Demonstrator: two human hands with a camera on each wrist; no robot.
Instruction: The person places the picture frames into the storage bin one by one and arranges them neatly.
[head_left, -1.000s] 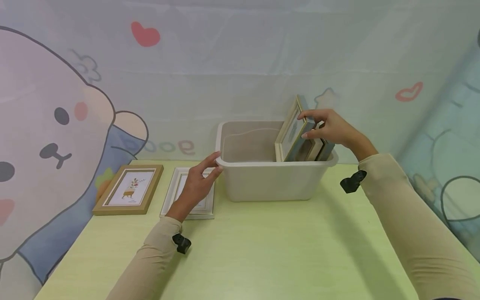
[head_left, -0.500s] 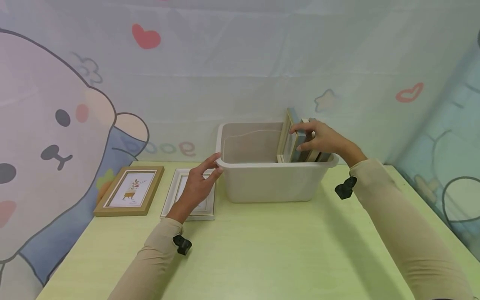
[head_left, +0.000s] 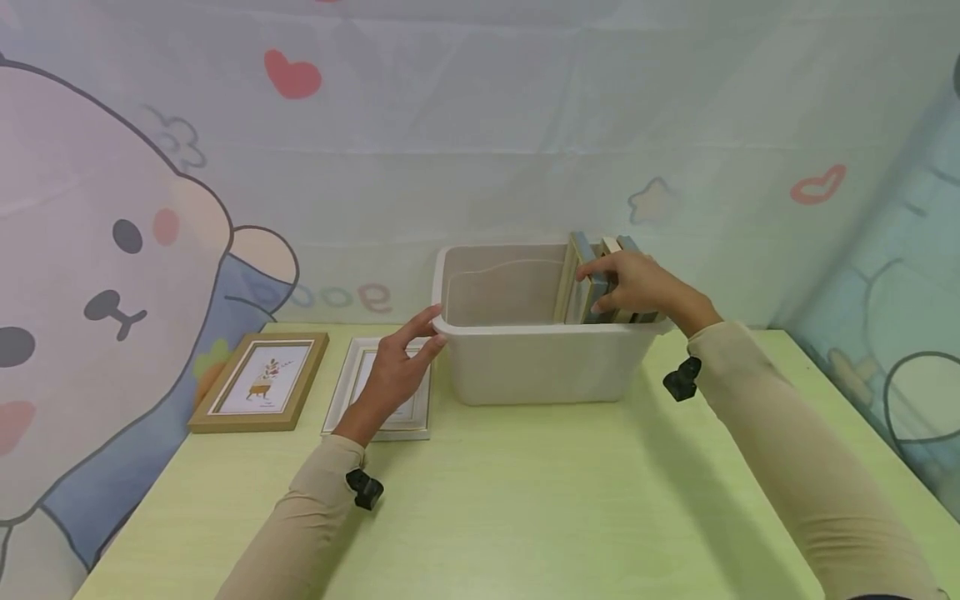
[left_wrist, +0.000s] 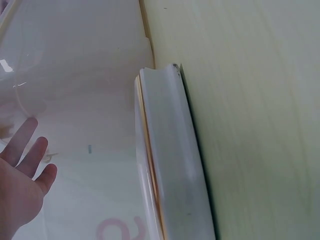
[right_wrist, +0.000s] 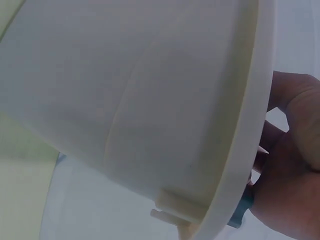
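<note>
A pale beige plastic bin [head_left: 536, 367] stands near the back of the table. My right hand [head_left: 648, 287] pinches the top of a picture frame [head_left: 582, 248] with a blue-grey edge, low inside the bin's right half. Other frames [head_left: 627, 242] stand behind it, partly hidden by the hand. On the bin's left front corner, my left hand [head_left: 390, 375] holds the rim between thumb and index finger. Beneath that hand, a white picture frame [head_left: 341, 392] lies flat. In the right wrist view, the bin's wall [right_wrist: 150, 100] hides most of what the right hand [right_wrist: 295, 160] grips.
A wooden picture frame [head_left: 258, 383] with a plant print lies flat at the table's left. Behind the table [head_left: 525, 500] hangs a printed cloth [head_left: 450, 150]. The bin's left half shows bare inner wall [head_left: 502, 292].
The picture frame has gone down deeper into the bin and stands more upright beside the others. My right hand has moved down and left with it. The left hand stays at the rim.
</note>
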